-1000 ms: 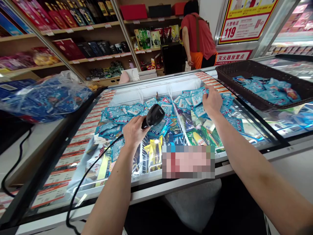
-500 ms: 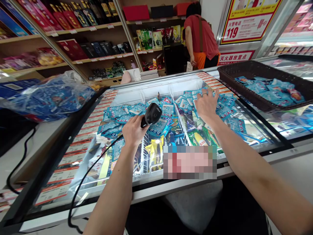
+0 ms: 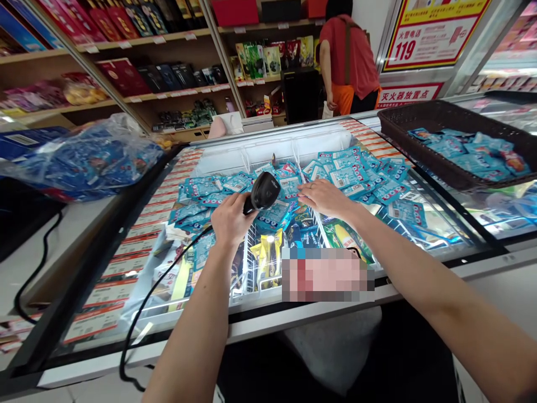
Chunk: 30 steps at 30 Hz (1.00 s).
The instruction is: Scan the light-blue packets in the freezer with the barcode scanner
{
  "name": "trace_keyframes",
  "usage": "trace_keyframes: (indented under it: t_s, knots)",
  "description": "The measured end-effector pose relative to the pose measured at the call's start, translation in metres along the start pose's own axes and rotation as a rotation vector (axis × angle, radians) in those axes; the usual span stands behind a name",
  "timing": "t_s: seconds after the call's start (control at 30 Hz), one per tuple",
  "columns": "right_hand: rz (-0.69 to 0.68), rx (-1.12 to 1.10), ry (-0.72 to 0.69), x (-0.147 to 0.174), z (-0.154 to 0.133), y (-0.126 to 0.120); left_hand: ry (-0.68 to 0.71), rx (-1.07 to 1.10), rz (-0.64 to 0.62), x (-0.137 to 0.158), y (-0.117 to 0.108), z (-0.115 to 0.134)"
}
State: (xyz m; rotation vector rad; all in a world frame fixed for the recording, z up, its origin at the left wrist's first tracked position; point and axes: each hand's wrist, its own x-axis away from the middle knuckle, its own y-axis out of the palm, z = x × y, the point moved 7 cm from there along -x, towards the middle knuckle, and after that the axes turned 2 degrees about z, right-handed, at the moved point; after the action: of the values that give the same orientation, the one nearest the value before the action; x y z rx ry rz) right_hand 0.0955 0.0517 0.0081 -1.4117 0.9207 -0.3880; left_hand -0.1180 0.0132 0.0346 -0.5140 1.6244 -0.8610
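My left hand (image 3: 230, 219) is closed round the handle of a black barcode scanner (image 3: 265, 191), whose head points up and to the right. Its black cable (image 3: 156, 286) runs down past my left forearm. Many small blue packets (image 3: 348, 174) lie spread over the chest freezer (image 3: 268, 140). My right hand (image 3: 325, 197) is over the middle of them, fingers stretched to the left, beside a packet (image 3: 289, 186). Whether the fingertips touch it I cannot tell. Below show ice-cream packs, among them yellow ones (image 3: 268, 257), between white wire dividers (image 3: 319, 226).
A brown basket (image 3: 453, 173) at the right holds more blue packets. On the left stands a clear plastic bag (image 3: 104, 159) of blue packs. Price labels (image 3: 107, 299) line the freezer's left side. Behind, a person in a red top (image 3: 352, 59) bends by the shelves (image 3: 168, 42).
My right hand has moved left, from the packets at the right to those near the middle. The scanner stays almost where it was in my left hand.
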Motion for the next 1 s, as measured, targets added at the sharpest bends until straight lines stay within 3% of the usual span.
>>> trace_keyframes:
  t_s: [0.3,0.57,0.77,1.0]
  knots:
    - [0.193,0.084,0.277,0.004,0.011,-0.009,0.024,0.02,-0.003,0.0,-0.001,0.006]
    - [0.124,-0.013,0.303,0.001,0.024,0.002,0.04,0.036,-0.007,0.0,0.0,0.007]
    - [0.113,-0.288,0.322,0.003,0.036,0.004,0.072,0.067,-0.045,0.001,0.003,0.009]
    - [0.229,-0.415,0.32,0.004,0.037,-0.01,0.137,0.096,-0.074,0.003,0.007,0.015]
